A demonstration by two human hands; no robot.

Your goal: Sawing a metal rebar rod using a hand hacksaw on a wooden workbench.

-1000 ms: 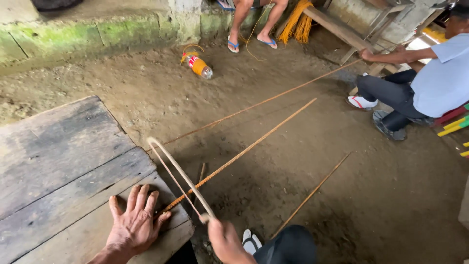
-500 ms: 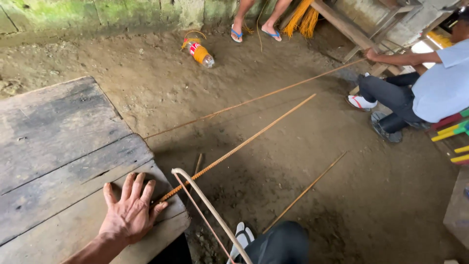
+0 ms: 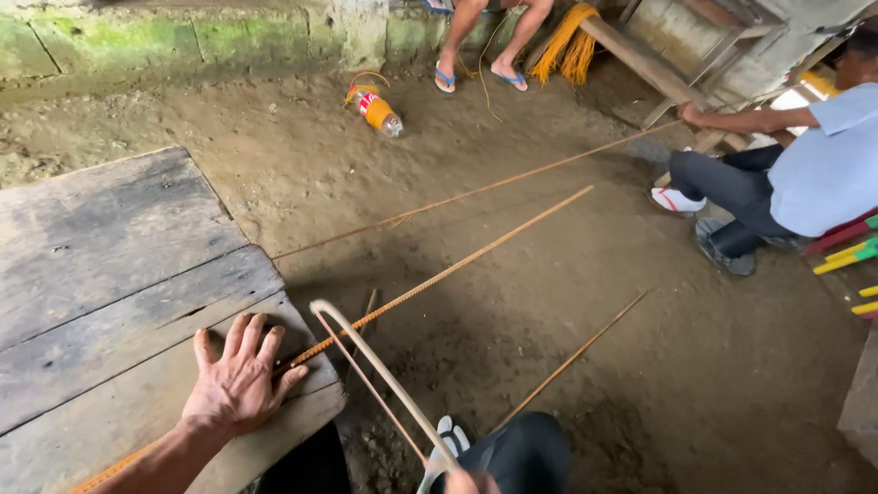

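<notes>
- Head view: the left hand [image 3: 240, 384] lies flat, fingers spread wide, pinning a rusty ribbed steel rod [image 3: 439, 277] to the corner of the weathered plank table [image 3: 110, 274].
- The right hand [image 3: 462, 482] shows only as a sliver at the bottom edge; its grip cannot be told. A hacksaw [image 3: 380, 380] with a thin curved frame crosses the rod just beyond the table's edge.
- Judged: firm pressure near the cut and square, even strokes suit this.
- Past the table on the dirt floor: a second thin rod [image 3: 476, 192] and an orange bottle [image 3: 377, 112].

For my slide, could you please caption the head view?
Left hand pins a rusty steel rod to the plank platform while the right hand holds a hacksaw across it.
</notes>
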